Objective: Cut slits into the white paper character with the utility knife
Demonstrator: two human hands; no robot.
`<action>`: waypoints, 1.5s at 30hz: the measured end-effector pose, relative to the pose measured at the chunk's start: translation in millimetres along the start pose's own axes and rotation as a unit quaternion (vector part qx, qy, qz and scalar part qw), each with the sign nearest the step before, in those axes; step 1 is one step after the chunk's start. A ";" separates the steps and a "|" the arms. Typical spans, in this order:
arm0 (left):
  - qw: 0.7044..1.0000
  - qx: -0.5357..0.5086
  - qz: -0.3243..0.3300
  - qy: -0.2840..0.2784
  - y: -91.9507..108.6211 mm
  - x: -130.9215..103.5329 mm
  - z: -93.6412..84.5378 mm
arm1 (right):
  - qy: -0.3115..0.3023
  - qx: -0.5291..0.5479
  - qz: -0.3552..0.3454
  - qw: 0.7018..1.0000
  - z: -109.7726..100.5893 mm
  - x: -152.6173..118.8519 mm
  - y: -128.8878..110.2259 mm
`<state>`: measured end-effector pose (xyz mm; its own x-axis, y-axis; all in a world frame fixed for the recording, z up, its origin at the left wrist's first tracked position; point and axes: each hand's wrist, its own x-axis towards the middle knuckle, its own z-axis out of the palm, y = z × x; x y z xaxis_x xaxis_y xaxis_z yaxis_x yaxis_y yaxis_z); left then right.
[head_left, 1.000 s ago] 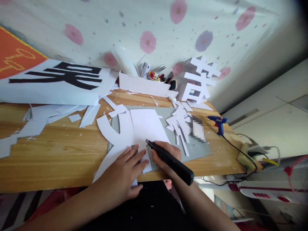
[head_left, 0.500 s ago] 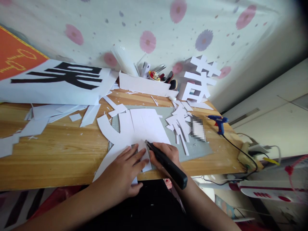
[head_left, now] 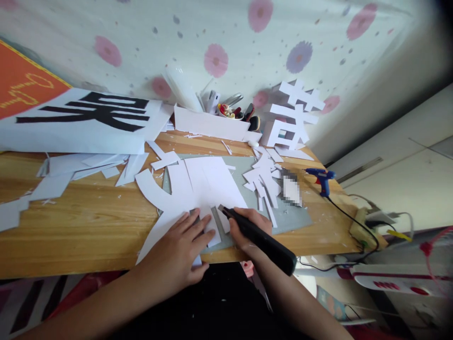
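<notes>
On top of the gray mat (head_left: 297, 219), a big white card (head_left: 212, 182) is lying flat, and its curved left parts are sticking out past the mat's left side onto the table (head_left: 106, 226). By the mat's near left corner, the left hand (head_left: 186, 233) is pressing down on the card, with its fingers spread a little. Near the mat's front edge, the right hand (head_left: 251, 226) is holding a black knife (head_left: 265, 241), with its fingers curling around the handle. The knife's tip is pointing at the card, close to the left fingertips; I cannot tell if it is touching. White scraps (head_left: 264, 167) are lying on the mat's right half. Past the mat's right end, a blue glue gun (head_left: 322, 179) is lying on the table.

If the right hand is pushing too hard, the knife could be slipping into the left fingers. If the left hand is pressing too lightly, the card could be sliding under the knife.
</notes>
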<state>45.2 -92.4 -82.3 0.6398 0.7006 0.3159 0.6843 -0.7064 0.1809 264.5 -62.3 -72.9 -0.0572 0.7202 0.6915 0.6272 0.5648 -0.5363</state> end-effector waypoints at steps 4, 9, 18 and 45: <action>1.000 0.008 0.001 0.000 1.0 0.2 -0.1 | -0.024 0.023 0.038 0.999 3.4 4.0 -0.1; 1.000 0.013 0.009 0.006 1.4 0.0 0.4 | -0.070 0.043 0.026 0.996 6.3 8.9 0.6; 0.999 0.002 -0.001 0.040 2.7 1.7 -0.4 | -0.084 0.014 -0.033 0.996 8.1 6.0 4.3; 1.000 -0.012 -0.013 0.012 7.8 3.9 -8.7 | -0.082 0.076 0.042 0.993 9.0 11.4 0.8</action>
<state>49.9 -96.1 -71.6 0.6134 0.7163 0.3327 0.6921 -0.6904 0.2106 257.4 -50.0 -69.9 -0.1440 0.8160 0.5599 0.5109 0.5459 -0.6641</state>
